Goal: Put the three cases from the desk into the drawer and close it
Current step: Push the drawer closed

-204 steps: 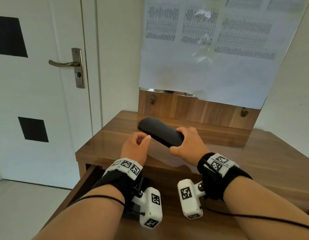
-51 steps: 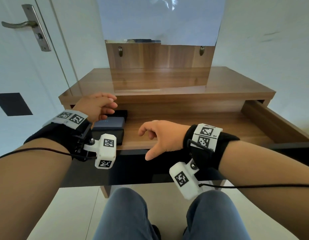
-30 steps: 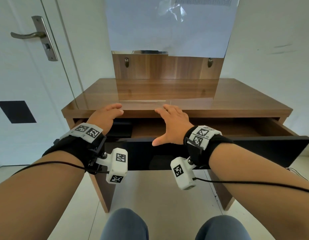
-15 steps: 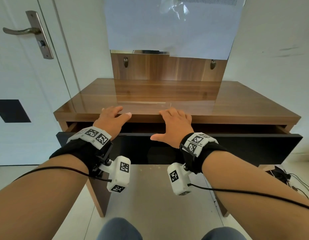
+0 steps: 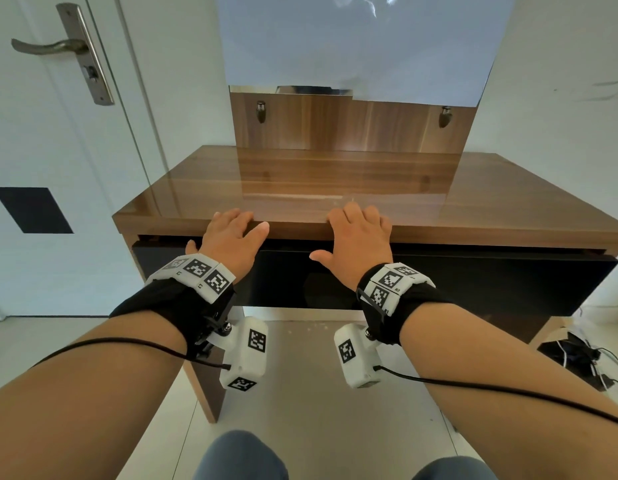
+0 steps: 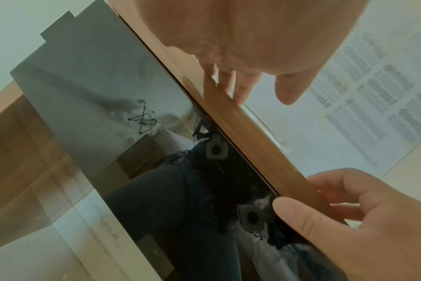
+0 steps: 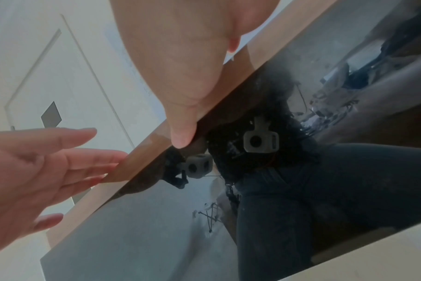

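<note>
The drawer's glossy black front (image 5: 473,282) sits almost flush under the wooden desk top (image 5: 335,181), with a thin dark gap along its upper edge. My left hand (image 5: 231,233) and right hand (image 5: 357,233) lie side by side against the front, palms on it. Their fingers reach flat over the desk's front edge (image 6: 252,133). In the left wrist view my left fingers (image 6: 228,79) lie on that edge, and my right hand (image 6: 349,218) has its thumb on the black panel (image 6: 108,114). The right wrist view shows the right thumb (image 7: 180,133) on the panel (image 7: 156,228). No case is in sight.
A white door (image 5: 58,150) with a metal handle (image 5: 48,46) stands left of the desk. A paper-covered mirror (image 5: 352,39) rises behind the desk top. Cables (image 5: 584,358) lie on the floor at the right. My knees (image 5: 241,455) are below.
The drawer has slid in from wide open to nearly closed. Both hands went forward with its front, and their fingers now lie over the desk's edge.
</note>
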